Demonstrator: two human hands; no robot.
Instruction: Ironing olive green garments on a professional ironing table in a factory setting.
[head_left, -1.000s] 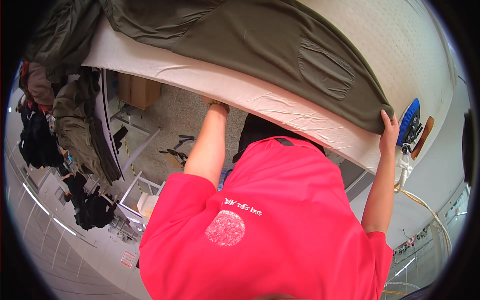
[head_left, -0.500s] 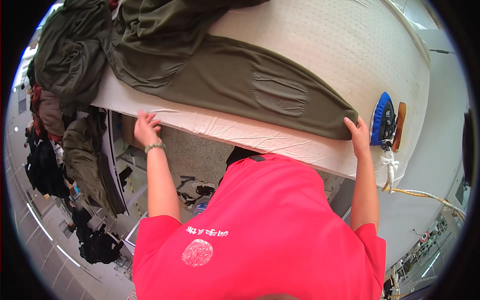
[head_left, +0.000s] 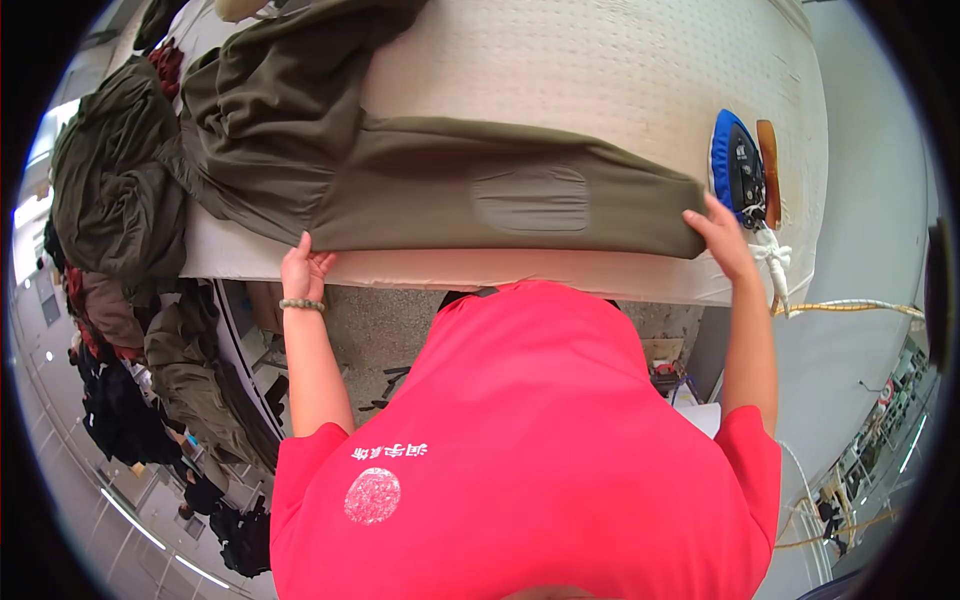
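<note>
An olive-green garment (head_left: 270,120) lies across the padded table, bunched at the left. One long tapering section (head_left: 420,180), a sleeve or a leg, stretches flat to the right along the near edge. On it sits a smoother rectangular patch (head_left: 532,200). My right hand (head_left: 722,235) grips the narrow right end, thumb on top. My left hand (head_left: 306,272), with a beaded bracelet at the wrist, has its fingertips closed at the fabric's near edge, where the section widens into the bunched part. What its curled fingers hold underneath is partly hidden.
Just beyond my right hand stands an iron (head_left: 740,165) with a blue-edged base and wooden handle; its cords (head_left: 850,307) run off right. The white padded table (head_left: 600,90) spans the front. Dark clothes (head_left: 120,400) hang or lie in a heap at the left.
My left hand has come up from below the table edge to the fabric. The long section now lies straighter along the edge, its right end still in my right hand. The view has shifted.
</note>
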